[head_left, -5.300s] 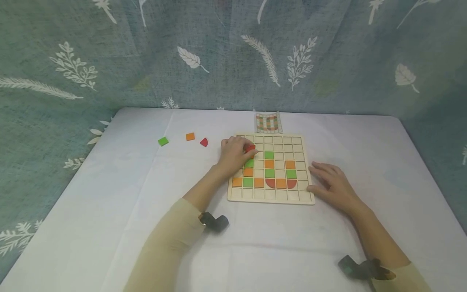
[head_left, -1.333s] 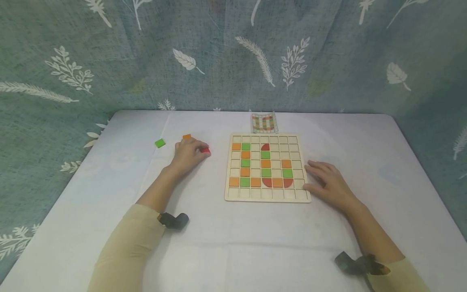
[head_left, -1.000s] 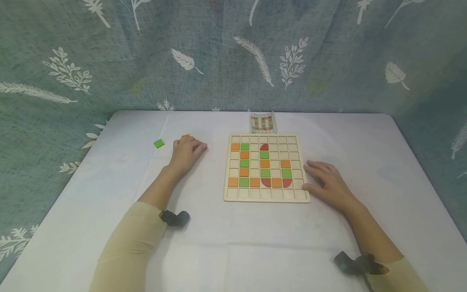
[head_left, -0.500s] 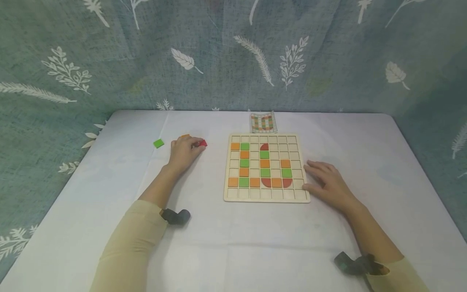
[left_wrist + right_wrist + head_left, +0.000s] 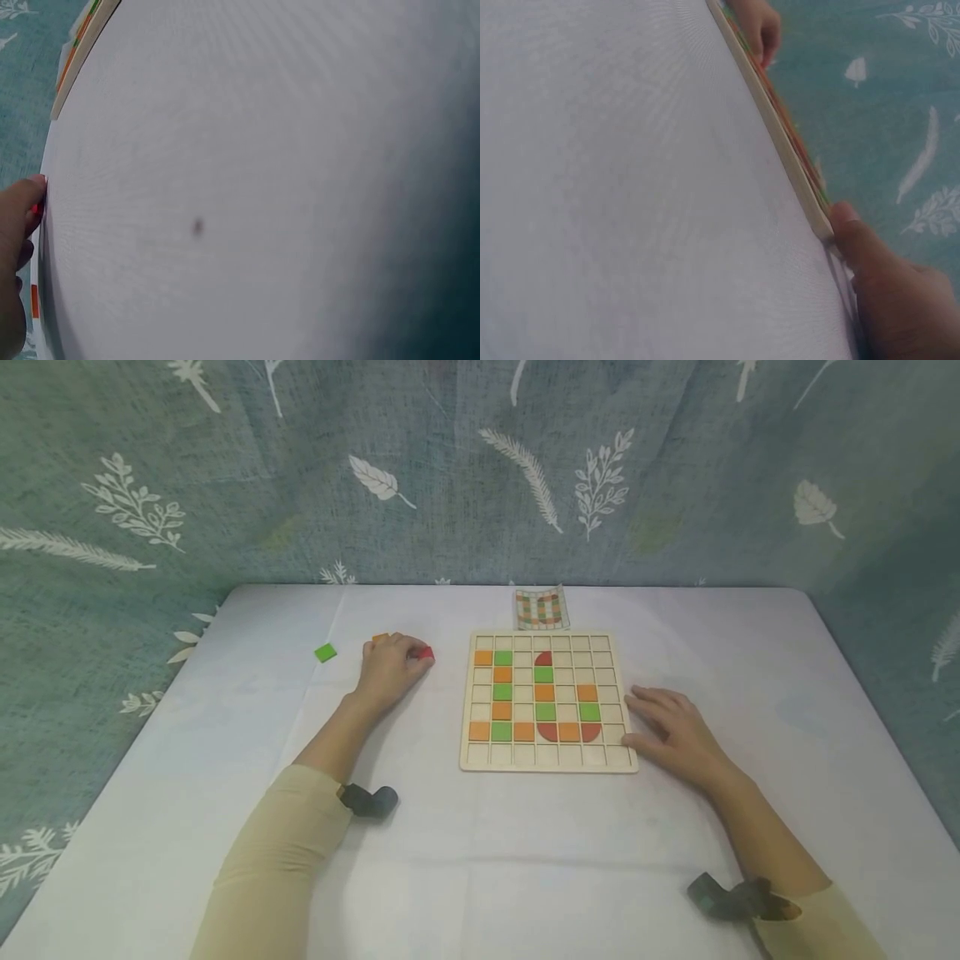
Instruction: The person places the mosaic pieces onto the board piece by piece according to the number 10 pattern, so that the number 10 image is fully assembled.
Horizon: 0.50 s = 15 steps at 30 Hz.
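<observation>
My left hand (image 5: 387,670) is left of the wooden grid board (image 5: 577,756), pinching a red quarter-circle tile (image 5: 427,652) between thumb and fingers. In the left wrist view the red tile (image 5: 38,209) shows at the fingertips. An orange tile (image 5: 380,637) lies just behind that hand, partly hidden by it. On the grid, orange and green squares and several red curved tiles form connected lines. My right hand (image 5: 673,727) rests at the board's right edge, fingers relaxed; in the right wrist view its thumb touches the board's corner (image 5: 821,227).
A green tile (image 5: 326,652) lies farther left on the white tablecloth (image 5: 540,835). Behind the board stands a small pattern card (image 5: 542,609) with a coloured grid. A leaf-printed curtain (image 5: 450,468) borders the table's back edge.
My left hand has left the board, where a red tile now tops the middle column, and has taken the loose red tile on the left, shifting slightly rightward. The right hand has stayed put.
</observation>
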Motion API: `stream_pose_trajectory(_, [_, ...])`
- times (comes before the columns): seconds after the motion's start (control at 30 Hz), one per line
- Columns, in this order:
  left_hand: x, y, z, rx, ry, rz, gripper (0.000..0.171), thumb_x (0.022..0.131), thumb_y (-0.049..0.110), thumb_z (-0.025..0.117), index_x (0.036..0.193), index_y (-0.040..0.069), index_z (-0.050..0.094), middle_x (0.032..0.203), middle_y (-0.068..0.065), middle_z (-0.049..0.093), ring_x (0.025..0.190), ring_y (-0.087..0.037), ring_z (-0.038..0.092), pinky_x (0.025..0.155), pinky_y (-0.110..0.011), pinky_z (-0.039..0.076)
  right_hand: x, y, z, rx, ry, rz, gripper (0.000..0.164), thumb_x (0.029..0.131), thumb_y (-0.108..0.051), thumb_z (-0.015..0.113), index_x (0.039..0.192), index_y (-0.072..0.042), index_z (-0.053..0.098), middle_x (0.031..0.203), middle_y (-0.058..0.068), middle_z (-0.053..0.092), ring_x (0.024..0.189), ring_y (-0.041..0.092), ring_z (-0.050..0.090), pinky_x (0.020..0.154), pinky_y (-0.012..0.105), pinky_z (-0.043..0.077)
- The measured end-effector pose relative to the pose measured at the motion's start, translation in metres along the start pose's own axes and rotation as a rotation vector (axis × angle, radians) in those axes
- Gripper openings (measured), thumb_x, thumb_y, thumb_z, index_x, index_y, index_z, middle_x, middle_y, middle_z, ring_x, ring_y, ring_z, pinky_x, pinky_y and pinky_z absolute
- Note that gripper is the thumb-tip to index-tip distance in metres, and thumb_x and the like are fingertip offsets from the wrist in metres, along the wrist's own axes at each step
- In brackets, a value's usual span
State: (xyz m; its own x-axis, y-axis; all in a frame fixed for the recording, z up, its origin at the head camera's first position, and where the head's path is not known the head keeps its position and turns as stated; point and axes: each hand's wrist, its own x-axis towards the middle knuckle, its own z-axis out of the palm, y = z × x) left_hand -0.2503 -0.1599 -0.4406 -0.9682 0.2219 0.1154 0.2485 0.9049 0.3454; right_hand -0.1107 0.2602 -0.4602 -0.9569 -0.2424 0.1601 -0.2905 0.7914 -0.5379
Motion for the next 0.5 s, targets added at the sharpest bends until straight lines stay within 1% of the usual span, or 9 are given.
stream_pose_trajectory(0.13, [-0.0008, 0.0043, 0.0001, -0.024, 0.0, -0.021, 0.037, 0.089, 0.034, 0.063, 0.114, 0.008, 0.063, 0.111, -0.009, 0.063, 0.115, -0.029, 0.05, 0.097, -0.049, 0.024, 0.0006, -0.0003, -0.001, -0.004, -0.003, 0.001, 0.065, 0.081, -0.041, 0.072, 0.134, -0.009, 0.052, 0.144, 0.012, 0.044, 0.133, 0.036, 0.031, 0.105, 0.057, 0.024])
stream_pose_trajectory(0.27, [0.0004, 0.0074, 0.0018, -0.035, 0.0, -0.027, 0.04, 0.087, 0.038, 0.066, 0.114, 0.008, 0.064, 0.108, -0.009, 0.061, 0.11, -0.027, 0.051, 0.096, -0.051, 0.024, 0.0007, -0.0011, -0.0017, -0.005, -0.003, -0.001, 0.065, 0.08, -0.04, 0.072, 0.134, -0.009, 0.052, 0.144, 0.012, 0.044, 0.133, 0.036, 0.031, 0.105, 0.057, 0.024])
stream_pose_trajectory(0.37, [0.0017, 0.0087, 0.0032, -0.04, -0.009, -0.007, 0.038, 0.087, 0.037, 0.066, 0.114, 0.011, 0.066, 0.108, -0.008, 0.061, 0.11, -0.027, 0.05, 0.095, -0.05, 0.024, 0.0008, -0.0019, -0.0024, -0.005, -0.005, 0.003, 0.065, 0.08, -0.04, 0.072, 0.134, -0.009, 0.052, 0.144, 0.012, 0.044, 0.133, 0.036, 0.031, 0.105, 0.057, 0.024])
stream_pose_trajectory(0.43, [0.0018, 0.0086, 0.003, -0.057, -0.03, 0.017, 0.032, 0.089, 0.032, 0.064, 0.114, 0.013, 0.067, 0.11, -0.009, 0.059, 0.111, -0.028, 0.047, 0.095, -0.05, 0.024, 0.0007, -0.0026, -0.0031, -0.002, -0.008, 0.008, 0.065, 0.081, -0.041, 0.072, 0.134, -0.009, 0.052, 0.144, 0.012, 0.043, 0.133, 0.036, 0.031, 0.105, 0.058, 0.024])
stream_pose_trajectory(0.5, [0.0015, 0.0073, 0.0021, -0.076, -0.043, 0.032, 0.031, 0.09, 0.029, 0.061, 0.117, 0.015, 0.066, 0.113, -0.009, 0.057, 0.115, -0.029, 0.044, 0.095, -0.05, 0.023, 0.0007, -0.0028, -0.0036, -0.007, -0.012, 0.012, 0.066, 0.081, -0.042, 0.071, 0.135, -0.009, 0.052, 0.144, 0.012, 0.043, 0.133, 0.036, 0.031, 0.105, 0.058, 0.024])
